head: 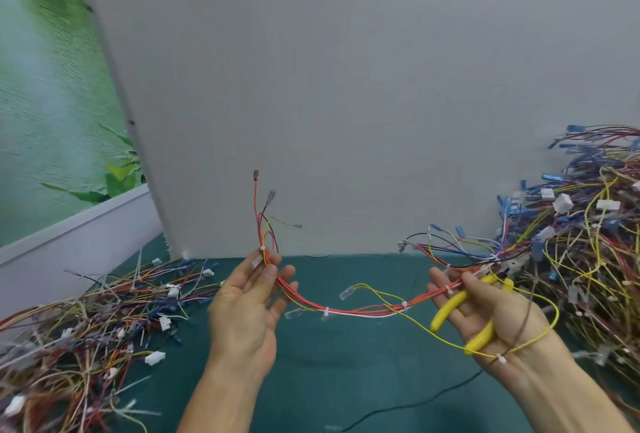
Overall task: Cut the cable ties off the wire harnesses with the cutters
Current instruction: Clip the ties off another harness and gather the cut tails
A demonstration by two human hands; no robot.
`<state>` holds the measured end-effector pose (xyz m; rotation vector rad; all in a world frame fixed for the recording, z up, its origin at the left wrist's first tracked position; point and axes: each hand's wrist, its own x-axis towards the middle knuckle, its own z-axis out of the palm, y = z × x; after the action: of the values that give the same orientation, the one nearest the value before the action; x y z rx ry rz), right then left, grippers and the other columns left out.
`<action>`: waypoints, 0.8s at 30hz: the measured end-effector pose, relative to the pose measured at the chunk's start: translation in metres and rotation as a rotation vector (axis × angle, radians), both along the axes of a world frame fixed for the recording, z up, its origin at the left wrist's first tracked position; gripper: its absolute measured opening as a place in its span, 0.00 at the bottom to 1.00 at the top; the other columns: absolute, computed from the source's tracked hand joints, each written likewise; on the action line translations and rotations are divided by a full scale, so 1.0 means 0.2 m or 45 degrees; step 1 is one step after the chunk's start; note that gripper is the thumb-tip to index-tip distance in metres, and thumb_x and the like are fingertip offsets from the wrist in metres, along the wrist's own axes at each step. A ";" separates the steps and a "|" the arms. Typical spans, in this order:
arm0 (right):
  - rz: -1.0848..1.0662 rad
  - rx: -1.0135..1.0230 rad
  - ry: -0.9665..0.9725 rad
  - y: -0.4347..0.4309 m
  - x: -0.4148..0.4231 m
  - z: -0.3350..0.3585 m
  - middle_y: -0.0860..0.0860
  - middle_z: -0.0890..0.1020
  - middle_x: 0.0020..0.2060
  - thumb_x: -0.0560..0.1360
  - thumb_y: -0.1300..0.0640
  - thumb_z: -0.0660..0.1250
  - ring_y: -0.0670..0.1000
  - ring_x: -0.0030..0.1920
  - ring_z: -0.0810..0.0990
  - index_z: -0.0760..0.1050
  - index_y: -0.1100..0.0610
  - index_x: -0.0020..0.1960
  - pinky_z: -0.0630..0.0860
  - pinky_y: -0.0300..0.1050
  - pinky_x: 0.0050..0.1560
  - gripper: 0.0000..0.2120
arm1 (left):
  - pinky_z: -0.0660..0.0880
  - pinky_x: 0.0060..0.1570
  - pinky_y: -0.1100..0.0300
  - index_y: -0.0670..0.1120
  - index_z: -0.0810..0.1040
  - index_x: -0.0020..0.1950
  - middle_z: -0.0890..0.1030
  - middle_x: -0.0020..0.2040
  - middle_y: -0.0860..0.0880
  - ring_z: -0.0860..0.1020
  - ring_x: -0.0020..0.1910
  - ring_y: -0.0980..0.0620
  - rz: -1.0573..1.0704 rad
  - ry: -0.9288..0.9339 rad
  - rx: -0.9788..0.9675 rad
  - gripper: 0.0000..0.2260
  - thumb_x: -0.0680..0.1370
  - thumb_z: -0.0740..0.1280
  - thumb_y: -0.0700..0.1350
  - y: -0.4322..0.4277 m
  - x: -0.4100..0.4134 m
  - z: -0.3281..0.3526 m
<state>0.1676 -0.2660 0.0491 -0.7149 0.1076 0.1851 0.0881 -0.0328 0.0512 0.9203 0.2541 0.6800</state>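
Note:
A red, yellow and white wire harness (349,310) sags between my two hands above the green table. My left hand (247,308), palm up, pinches one end of it between thumb and fingers, and loose wire ends stand up above that hand. White cable ties (326,311) ring the bundle at several spots, another cable tie (404,304) being nearer the right. My right hand (485,315) pinches the harness's other end and also holds the yellow-handled cutters (464,315) across its palm. A thin yellow wire loops around that hand's wrist.
A big heap of tied harnesses (581,242) with blue and white connectors fills the right side. A looser heap of wires (86,328) lies at the left. A grey panel (346,86) stands behind the green table mat (346,380). A black cable (415,405) runs across the mat.

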 end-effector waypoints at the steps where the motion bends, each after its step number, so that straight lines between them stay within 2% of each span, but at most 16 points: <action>1: 0.006 0.004 -0.005 0.00 0.00 0.00 0.61 0.83 0.33 0.80 0.68 0.56 0.58 0.35 0.85 0.70 0.66 0.46 0.81 0.47 0.28 0.06 | 0.81 0.34 0.59 0.44 0.80 0.51 0.84 0.41 0.50 0.84 0.38 0.50 -0.006 -0.001 -0.001 0.11 0.77 0.62 0.32 0.00 0.00 0.00; 8: 0.024 0.024 -0.037 0.00 -0.02 0.02 0.59 0.83 0.32 0.80 0.68 0.56 0.59 0.37 0.86 0.71 0.66 0.45 0.82 0.49 0.30 0.07 | 0.82 0.38 0.56 0.44 0.79 0.52 0.84 0.42 0.50 0.84 0.38 0.50 -0.058 -0.028 -0.052 0.11 0.77 0.61 0.32 0.00 0.00 0.00; 16: -0.013 -0.041 -0.056 0.00 -0.07 0.06 0.59 0.83 0.32 0.79 0.70 0.58 0.59 0.37 0.86 0.72 0.65 0.43 0.83 0.53 0.35 0.07 | 0.82 0.37 0.58 0.45 0.79 0.50 0.84 0.41 0.51 0.84 0.37 0.51 -0.075 -0.006 -0.019 0.11 0.78 0.60 0.32 0.00 0.00 0.00; 21: -0.236 -0.398 -0.185 0.00 -0.09 0.04 0.56 0.81 0.30 0.76 0.70 0.64 0.58 0.36 0.85 0.74 0.63 0.42 0.83 0.52 0.39 0.06 | 0.81 0.34 0.59 0.44 0.80 0.49 0.85 0.40 0.50 0.84 0.36 0.51 -0.097 0.192 0.152 0.10 0.76 0.64 0.31 -0.02 0.02 -0.05; 23: -0.327 -0.631 -0.262 -0.01 -0.09 0.03 0.56 0.80 0.31 0.76 0.69 0.66 0.56 0.35 0.85 0.77 0.62 0.41 0.83 0.49 0.37 0.06 | 0.81 0.37 0.60 0.44 0.80 0.52 0.86 0.42 0.49 0.84 0.38 0.52 -0.097 0.302 0.328 0.11 0.76 0.66 0.31 -0.04 0.03 -0.08; 24: -0.359 -0.744 -0.300 -0.02 -0.09 0.03 0.55 0.80 0.30 0.75 0.68 0.67 0.55 0.35 0.85 0.78 0.61 0.40 0.82 0.47 0.35 0.07 | 0.80 0.41 0.60 0.45 0.81 0.54 0.85 0.46 0.48 0.84 0.41 0.53 -0.090 0.361 0.450 0.11 0.75 0.68 0.32 -0.05 0.03 -0.10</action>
<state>0.1489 -0.2699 0.0547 -1.2859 0.0347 -0.2122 0.0944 -0.0425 0.0310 1.3610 0.3573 0.5356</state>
